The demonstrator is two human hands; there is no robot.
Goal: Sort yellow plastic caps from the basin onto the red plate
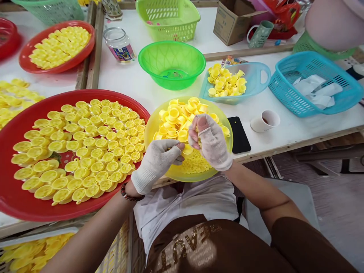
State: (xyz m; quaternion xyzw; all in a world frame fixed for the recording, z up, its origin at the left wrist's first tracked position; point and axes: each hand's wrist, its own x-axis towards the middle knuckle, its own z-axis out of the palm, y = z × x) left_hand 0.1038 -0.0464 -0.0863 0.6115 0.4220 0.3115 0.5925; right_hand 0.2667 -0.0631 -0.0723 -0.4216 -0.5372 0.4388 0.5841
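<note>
Both of my hands wear white gloves with bare fingertips and are over a yellow bowl (150, 148). My left hand (159, 161) is closed in a pinch at the bowl's near left; whatever lies between its fingertips is too small or hidden. My right hand (212, 142) is curled shut with the thumb on top, and a little yellow shows by its fingers. Small yellow plastic cups (173, 113) are heaped in the bowl's far part. Tiny yellow pieces (196, 162) fill its near part. To the left, a large red tray (85, 210) holds rows of yellow toy teacups on saucers (96, 153).
Behind the bowl stand a green basin (172, 81), a blue scoop-shaped basket (256, 76) with yellow cups, and a glass jar (119, 43). At right are a black phone (239, 134), a paper cup (263, 123) and a blue basket (295, 102). Another red tray (85, 49) sits far left.
</note>
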